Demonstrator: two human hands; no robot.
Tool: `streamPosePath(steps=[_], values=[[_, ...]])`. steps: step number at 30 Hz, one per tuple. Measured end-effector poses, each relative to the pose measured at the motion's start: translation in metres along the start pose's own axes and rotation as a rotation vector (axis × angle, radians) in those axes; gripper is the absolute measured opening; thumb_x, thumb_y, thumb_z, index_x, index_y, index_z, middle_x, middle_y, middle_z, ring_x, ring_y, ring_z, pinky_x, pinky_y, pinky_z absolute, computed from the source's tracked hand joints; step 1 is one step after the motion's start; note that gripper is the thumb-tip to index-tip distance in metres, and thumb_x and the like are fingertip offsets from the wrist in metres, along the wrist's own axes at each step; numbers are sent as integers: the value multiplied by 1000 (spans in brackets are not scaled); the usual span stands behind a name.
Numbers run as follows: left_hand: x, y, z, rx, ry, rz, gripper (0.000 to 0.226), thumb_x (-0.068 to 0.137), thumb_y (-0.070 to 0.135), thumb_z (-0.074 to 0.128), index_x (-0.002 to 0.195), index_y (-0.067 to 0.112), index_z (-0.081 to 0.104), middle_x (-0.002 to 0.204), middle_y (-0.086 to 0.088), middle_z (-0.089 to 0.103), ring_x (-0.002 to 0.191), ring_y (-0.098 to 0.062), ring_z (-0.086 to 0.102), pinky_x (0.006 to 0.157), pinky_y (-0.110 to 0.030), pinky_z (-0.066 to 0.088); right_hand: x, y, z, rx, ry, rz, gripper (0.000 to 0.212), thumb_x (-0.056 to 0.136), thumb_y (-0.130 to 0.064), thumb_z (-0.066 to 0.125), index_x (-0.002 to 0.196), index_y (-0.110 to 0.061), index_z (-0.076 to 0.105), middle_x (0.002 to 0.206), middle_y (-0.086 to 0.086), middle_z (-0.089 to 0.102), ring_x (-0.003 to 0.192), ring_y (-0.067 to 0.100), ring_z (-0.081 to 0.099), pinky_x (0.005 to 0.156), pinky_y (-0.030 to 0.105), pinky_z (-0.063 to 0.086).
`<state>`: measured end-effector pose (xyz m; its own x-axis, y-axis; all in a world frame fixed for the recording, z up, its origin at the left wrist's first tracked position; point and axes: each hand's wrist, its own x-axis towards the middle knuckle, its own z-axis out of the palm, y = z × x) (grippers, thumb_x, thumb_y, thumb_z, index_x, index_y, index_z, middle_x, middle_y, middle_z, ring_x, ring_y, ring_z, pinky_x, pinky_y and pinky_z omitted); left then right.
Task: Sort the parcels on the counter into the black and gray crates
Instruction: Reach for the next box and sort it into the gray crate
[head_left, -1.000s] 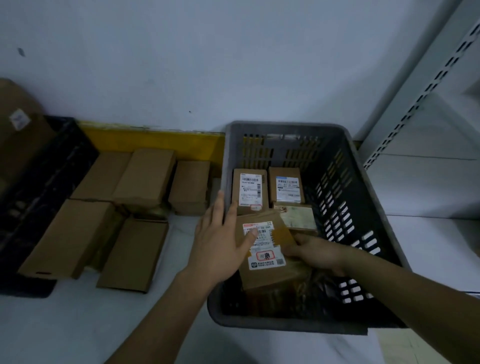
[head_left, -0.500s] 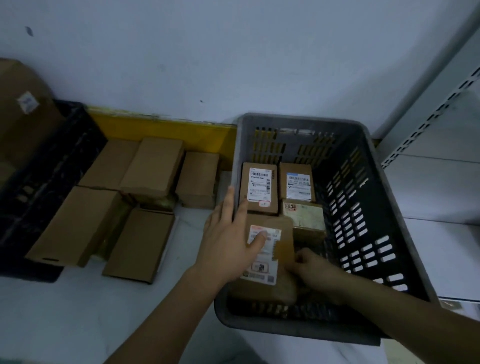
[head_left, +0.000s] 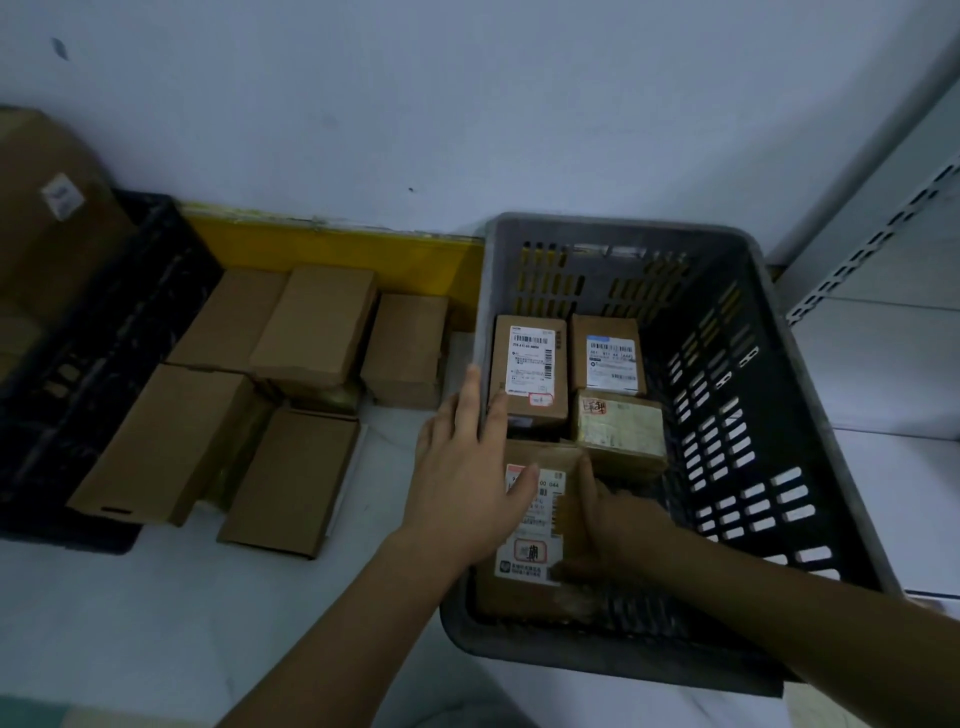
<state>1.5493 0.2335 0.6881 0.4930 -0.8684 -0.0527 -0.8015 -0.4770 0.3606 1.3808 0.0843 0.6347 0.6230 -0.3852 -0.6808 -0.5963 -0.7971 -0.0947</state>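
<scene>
Your left hand (head_left: 467, 478) lies flat, fingers straight, on the labelled parcel (head_left: 535, 525) at the gray crate's (head_left: 753, 467) near-left corner; your right hand (head_left: 618, 525) presses its right side, grip unclear; plain parcels (head_left: 311, 322) sit on the counter's (head_left: 156, 623) far-left.
</scene>
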Motion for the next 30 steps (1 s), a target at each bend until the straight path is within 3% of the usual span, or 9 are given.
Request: streamPosePath(steps=[4, 7, 11, 16, 21, 26, 30], values=[[1, -1, 0, 11, 6, -3, 88, 102, 68, 45, 170, 23, 13, 176, 2, -24, 162, -33, 7, 130, -56, 19, 6, -9, -2, -126, -13, 77, 158, 72, -98, 60, 162, -8, -34, 175, 13, 22, 143, 34, 48, 113, 50, 48], [3, -2, 0, 11, 3, -10, 88, 101, 68, 47, 170, 24, 13, 177, 1, -22, 162, -33, 7, 130, -55, 18, 10, -12, -7, -213, -5, 105, 157, 70, -101, 57, 165, -6, -25, 171, 16, 30, 141, 36, 49, 112, 51, 48], [1, -1, -2, 6, -24, -12, 89, 102, 69, 44, 170, 26, 6, 176, 2, -26, 163, -31, -1, 131, -57, 16, 6, -6, -15, -265, 46, 135, 141, 80, -98, 47, 169, -9, -16, 174, 16, 21, 151, 40, 36, 117, 57, 41], [1, -13, -18, -39, 14, -44, 91, 100, 79, 31, 171, 30, -1, 177, 1, -23, 164, -25, -7, 132, -55, 9, -12, -4, -50, -238, 355, 146, 114, 95, -89, 27, 171, -13, -11, 180, 15, 5, 164, 38, 13, 127, 59, 28], [-3, -61, -39, 71, 108, -149, 95, 97, 84, 18, 172, 27, 1, 179, -5, -14, 165, -29, -2, 132, -58, 7, -31, -37, -99, -111, 756, 82, 96, 101, -80, 5, 172, -16, 14, 179, 15, 16, 165, 37, 15, 128, 59, 28], [-15, -122, -44, 157, 87, -220, 95, 98, 82, 24, 171, 26, 2, 180, -8, -6, 164, -33, 1, 131, -61, 6, -39, -106, -114, -100, 794, 7, 97, 100, -80, -2, 173, -18, 10, 181, 14, 3, 167, 35, -1, 134, 57, 13], [-32, -171, -40, 155, 28, -247, 96, 98, 81, 25, 171, 25, 1, 180, -10, -6, 164, -33, 0, 131, -60, 6, -27, -167, -115, -97, 808, -24, 93, 102, -80, 6, 174, -20, 8, 181, 13, 0, 167, 35, -6, 134, 55, 4]])
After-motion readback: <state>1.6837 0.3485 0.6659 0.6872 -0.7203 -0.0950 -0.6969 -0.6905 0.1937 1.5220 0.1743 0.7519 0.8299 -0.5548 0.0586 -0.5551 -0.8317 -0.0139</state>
